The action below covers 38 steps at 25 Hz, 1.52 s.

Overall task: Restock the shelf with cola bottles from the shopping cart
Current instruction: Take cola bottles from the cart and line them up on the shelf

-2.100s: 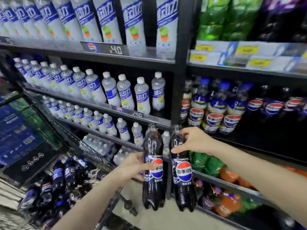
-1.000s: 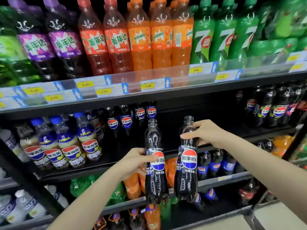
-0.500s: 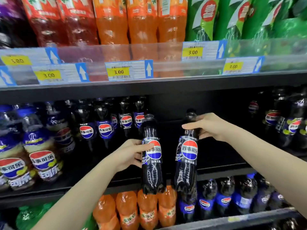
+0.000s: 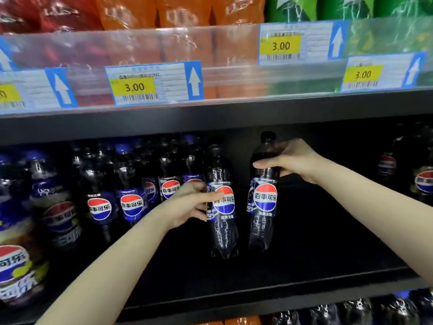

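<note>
I hold two black-capped cola bottles upright inside the opening of a dark shelf (image 4: 293,277). My left hand (image 4: 187,205) grips the left bottle (image 4: 222,231) round its label. My right hand (image 4: 295,160) grips the right bottle (image 4: 263,207) near its shoulder, just under the cap. The two bottles stand side by side, a small gap between them, over a bare stretch of the shelf board. I cannot tell whether their bases touch the board. The shopping cart is out of view.
Rows of blue-capped cola bottles (image 4: 131,202) fill the shelf to the left. More cola bottles (image 4: 424,181) stand at the far right. The shelf above carries price tags (image 4: 152,83) and orange, red and green soda bottles. Below, more bottles show.
The view has swung from the cart and water shelves to the cola shelf and drawn closer. Both hands have carried the two bottles forward into the shelf opening.
</note>
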{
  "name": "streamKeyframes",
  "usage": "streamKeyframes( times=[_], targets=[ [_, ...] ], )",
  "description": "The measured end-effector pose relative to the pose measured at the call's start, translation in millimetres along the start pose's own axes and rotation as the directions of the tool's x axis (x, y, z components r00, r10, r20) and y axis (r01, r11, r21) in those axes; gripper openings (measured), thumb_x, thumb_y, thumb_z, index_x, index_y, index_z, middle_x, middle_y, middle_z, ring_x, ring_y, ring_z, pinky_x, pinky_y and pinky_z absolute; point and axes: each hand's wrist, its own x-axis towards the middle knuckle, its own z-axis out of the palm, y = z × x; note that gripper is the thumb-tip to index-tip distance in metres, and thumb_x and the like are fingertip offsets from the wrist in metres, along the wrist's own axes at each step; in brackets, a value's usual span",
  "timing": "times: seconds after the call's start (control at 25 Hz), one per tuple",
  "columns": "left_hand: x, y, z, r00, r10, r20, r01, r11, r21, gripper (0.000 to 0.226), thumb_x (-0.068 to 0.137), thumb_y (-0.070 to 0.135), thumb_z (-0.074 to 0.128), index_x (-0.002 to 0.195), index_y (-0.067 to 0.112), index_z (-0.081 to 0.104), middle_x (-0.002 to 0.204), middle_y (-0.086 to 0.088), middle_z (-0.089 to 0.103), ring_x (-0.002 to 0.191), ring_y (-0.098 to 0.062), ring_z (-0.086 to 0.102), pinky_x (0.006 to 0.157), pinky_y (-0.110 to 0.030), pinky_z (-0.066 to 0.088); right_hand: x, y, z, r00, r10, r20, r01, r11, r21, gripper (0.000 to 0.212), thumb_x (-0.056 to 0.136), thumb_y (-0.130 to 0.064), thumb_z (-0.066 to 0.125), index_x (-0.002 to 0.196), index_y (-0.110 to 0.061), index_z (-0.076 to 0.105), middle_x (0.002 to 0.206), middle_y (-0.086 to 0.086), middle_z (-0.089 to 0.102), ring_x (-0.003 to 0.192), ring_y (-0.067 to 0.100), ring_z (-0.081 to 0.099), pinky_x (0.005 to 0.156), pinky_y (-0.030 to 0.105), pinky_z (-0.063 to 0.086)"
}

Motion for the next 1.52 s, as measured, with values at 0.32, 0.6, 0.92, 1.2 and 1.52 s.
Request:
streamKeyframes(
  times=[0.32, 0.6, 0.92, 1.2, 1.52],
  targets=[
    [28.2, -16.3, 8.2, 0.988, 0.140, -0.057, -0.138, 0.990, 0.036, 0.042, 0.073, 0.010, 0.074, 0.112, 0.019, 0.061, 0.099, -0.001, 0.075, 0.091, -0.014, 0.071, 0.071, -0.025, 0.054, 19.1, 21.1, 10.6, 0.969, -0.240, -0.057, 0.227, 0.957, -0.181, 0.089, 0.051, -0.030, 0.091, 0.130, -0.011, 0.056, 0.125, -0.001, 0.064, 0.114, 0.010, 0.059, 0.104, 0.028, 0.043],
    [45.9, -25.5, 9.3, 0.992, 0.122, -0.029, -0.122, 0.992, 0.016, 0.052, 0.079, 0.005, 0.070, 0.127, 0.018, 0.054, 0.111, -0.001, 0.071, 0.104, -0.015, 0.067, 0.090, -0.029, 0.053, 21.9, 31.5, 21.0, 0.959, -0.280, -0.044, 0.269, 0.948, -0.167, 0.093, 0.059, -0.029, 0.088, 0.140, -0.019, 0.043, 0.128, -0.009, 0.059, 0.115, 0.009, 0.056, 0.098, 0.021, 0.040],
    [22.9, -53.0, 29.9, 0.938, 0.171, -0.300, -0.071, 0.946, 0.317, 0.061, 0.073, 0.028, 0.080, 0.124, 0.023, 0.046, 0.114, 0.012, 0.056, 0.105, -0.006, 0.058, 0.085, -0.014, 0.047, 1.4, 67.1, 31.4, 0.991, -0.123, -0.057, 0.117, 0.989, -0.094, 0.092, 0.056, -0.025, 0.090, 0.134, -0.017, 0.041, 0.118, -0.009, 0.057, 0.107, 0.010, 0.059, 0.098, 0.029, 0.046],
    [12.8, -77.3, 46.4, 0.901, 0.171, -0.400, 0.059, 0.863, 0.502, 0.047, 0.071, 0.030, 0.081, 0.102, 0.016, 0.049, 0.095, 0.002, 0.060, 0.088, -0.009, 0.059, 0.077, -0.021, 0.053, -24.3, 109.5, 62.1, 0.993, 0.023, -0.119, -0.047, 0.979, -0.196, 0.054, 0.062, -0.020, 0.087, 0.109, -0.017, 0.059, 0.100, -0.002, 0.063, 0.085, 0.016, 0.065, 0.082, 0.029, 0.052],
    [52.3, -72.6, 48.8, 0.837, 0.216, -0.503, 0.141, 0.803, 0.579, 0.028, 0.085, 0.022, 0.070, 0.104, 0.004, 0.060, 0.097, -0.006, 0.067, 0.090, -0.019, 0.064, 0.077, -0.024, 0.050, 19.6, 113.9, 77.6, 0.985, 0.006, -0.173, -0.036, 0.984, -0.175, 0.053, 0.070, -0.020, 0.083, 0.116, -0.010, 0.059, 0.112, 0.004, 0.065, 0.095, 0.011, 0.057, 0.079, 0.020, 0.041]
  ],
)
